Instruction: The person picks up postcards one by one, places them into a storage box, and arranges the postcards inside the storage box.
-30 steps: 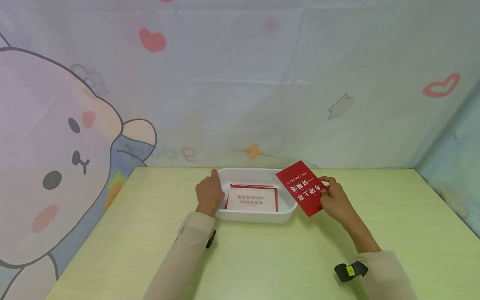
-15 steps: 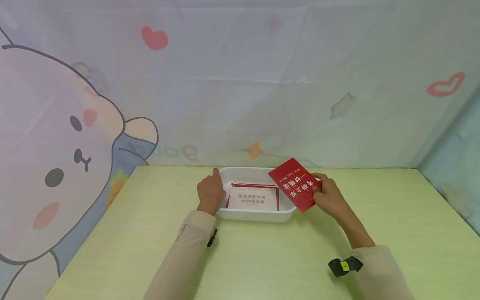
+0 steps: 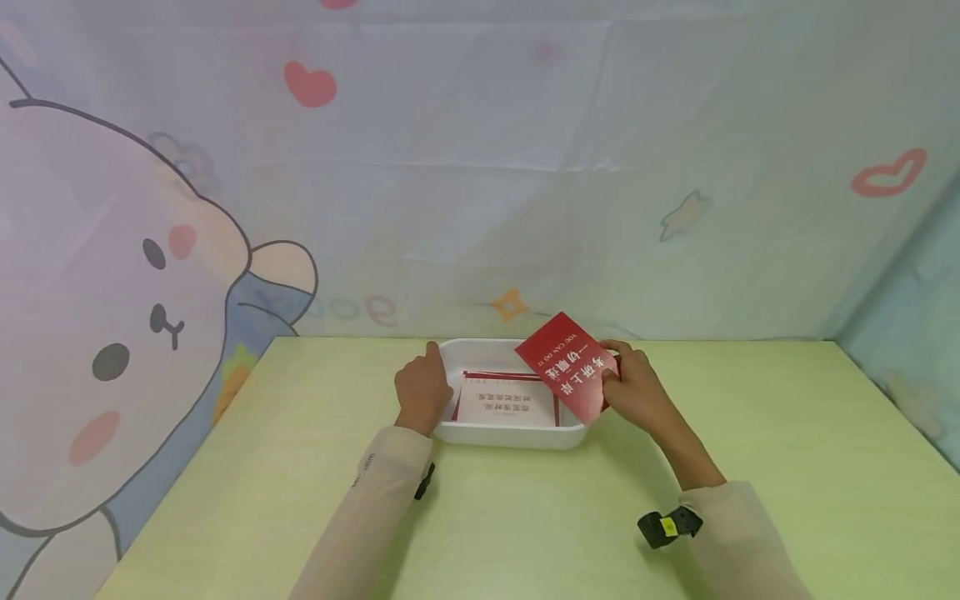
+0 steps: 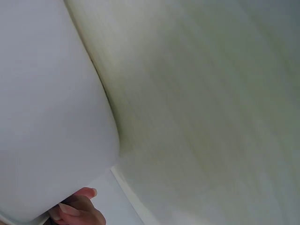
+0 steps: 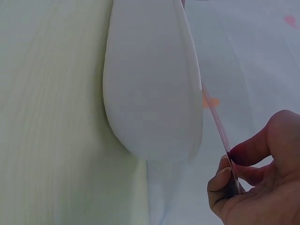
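Observation:
A white tray (image 3: 510,436) stands at the back of the table, with several cards (image 3: 498,402) lying in it, the top one white with dark writing over red edges. My left hand (image 3: 422,388) grips the tray's left rim; in the left wrist view its fingers (image 4: 80,210) curl at the tray's edge. Between thumb and fingers my right hand (image 3: 637,387) pinches a red card (image 3: 566,362) with white writing. The card is tilted over the tray's right end and hides part of it. From the right wrist, the card shows edge-on above the rim.
The pale yellow-green table (image 3: 525,517) extends in front of the tray and to both sides. Behind it hangs a printed cloth backdrop (image 3: 465,183) with a cartoon animal at left. Black straps show at both wrists.
My right hand has moved left with the red card, carrying it from beside the tray to over its right end. My left hand has stayed on the rim.

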`<action>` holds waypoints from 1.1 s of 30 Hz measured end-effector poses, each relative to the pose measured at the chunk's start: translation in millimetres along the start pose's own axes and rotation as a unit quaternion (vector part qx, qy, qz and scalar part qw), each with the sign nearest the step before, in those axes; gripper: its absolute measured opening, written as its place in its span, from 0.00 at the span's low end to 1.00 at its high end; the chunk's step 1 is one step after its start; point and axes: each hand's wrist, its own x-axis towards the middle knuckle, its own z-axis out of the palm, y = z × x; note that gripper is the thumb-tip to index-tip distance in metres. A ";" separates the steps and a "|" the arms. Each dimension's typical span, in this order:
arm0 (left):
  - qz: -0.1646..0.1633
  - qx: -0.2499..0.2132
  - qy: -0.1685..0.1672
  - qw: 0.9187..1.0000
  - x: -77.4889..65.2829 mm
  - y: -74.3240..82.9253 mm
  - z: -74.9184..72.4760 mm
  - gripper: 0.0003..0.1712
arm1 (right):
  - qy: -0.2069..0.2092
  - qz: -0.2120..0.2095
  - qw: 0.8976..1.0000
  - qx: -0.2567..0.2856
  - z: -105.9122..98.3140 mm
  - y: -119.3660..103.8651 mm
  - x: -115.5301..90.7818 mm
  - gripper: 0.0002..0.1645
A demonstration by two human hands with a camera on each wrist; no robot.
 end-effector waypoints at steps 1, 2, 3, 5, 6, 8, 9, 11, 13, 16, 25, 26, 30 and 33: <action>0.001 0.000 0.001 1.000 0.0 0.5 0.0 0.30 | 0.000 0.000 1.000 -0.006 0.6 -0.9 1.0 0.31; 0.001 0.000 0.003 1.000 -0.1 1.0 -0.1 0.30 | 0.001 -0.001 1.000 -0.010 1.3 -1.4 2.4 0.31; 0.001 0.000 0.004 1.000 -0.4 1.5 -0.4 0.30 | 0.002 -0.002 1.000 -0.016 2.0 -2.0 3.8 0.31; 0.000 -0.002 0.008 1.000 -0.8 1.2 -2.0 0.29 | 0.005 -0.002 1.000 -0.027 4.8 -3.6 7.0 0.30; -0.001 -0.002 0.009 1.000 -1.2 1.1 -2.8 0.29 | 0.007 -0.002 0.999 -0.031 6.3 -4.3 8.4 0.30; -0.001 -0.003 0.004 1.000 -1.9 1.0 -4.0 0.29 | 0.011 0.000 0.999 -0.039 9.3 -5.4 10.8 0.29; -0.002 -0.004 0.002 1.000 -2.2 0.9 -4.3 0.29 | 0.012 0.001 0.999 -0.040 11.1 -6.0 11.8 0.29; -0.002 -0.004 -0.002 1.000 -2.9 0.8 -4.8 0.29 | 0.012 0.001 0.999 -0.041 14.6 -7.2 13.2 0.28; -0.003 -0.004 -0.005 1.000 -3.5 0.7 -4.4 0.29 | 0.008 0.000 0.999 -0.041 18.0 -8.3 14.7 0.28; -0.002 -0.005 0.000 1.000 -3.3 0.8 -3.9 0.28 | 0.003 -0.004 0.999 -0.043 22.4 -11.0 16.7 0.29; -0.005 -0.002 0.006 1.000 -1.3 2.1 -4.5 0.27 | -0.011 -0.023 0.998 -0.059 31.4 -16.4 22.6 0.30; -0.005 -0.002 0.007 1.000 -1.2 2.1 -4.4 0.27 | -0.013 -0.026 0.998 -0.062 32.2 -15.7 23.7 0.30; -0.003 -0.002 0.006 1.000 -2.2 1.9 -4.5 0.27 | -0.028 -0.041 0.996 -0.074 35.9 -13.2 25.8 0.31; 0.002 -0.003 0.006 1.000 -2.8 1.0 -4.6 0.26 | -0.044 -0.057 0.993 -0.088 38.7 -11.6 26.7 0.31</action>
